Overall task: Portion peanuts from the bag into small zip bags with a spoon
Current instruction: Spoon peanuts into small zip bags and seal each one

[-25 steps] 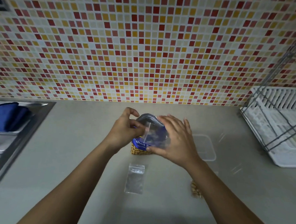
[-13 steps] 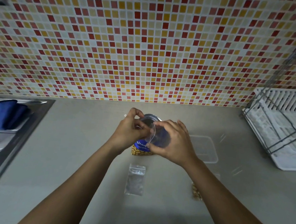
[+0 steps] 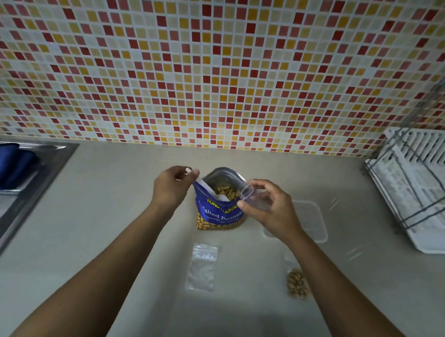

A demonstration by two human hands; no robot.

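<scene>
Forearms bare, slender (left hand point(image 3: 172, 188), right hand point(image 3: 273, 213) bare too).

blue peanut bag point(image 3: 220, 215) upright, open, nuts showing. white spoon point(image 3: 188, 170) tip left of mouth. clear zip bag point(image 3: 253, 197) held at its rt. empty zip bag point(image 3: 201, 267) flat in front; filled one point(image 3: 297, 283) further rt.

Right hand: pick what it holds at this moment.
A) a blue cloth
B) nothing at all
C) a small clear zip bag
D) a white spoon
C: the right hand pinches a small clear zip bag at the open mouth of the peanut bag, while the white spoon is pinched in the left hand.
</scene>
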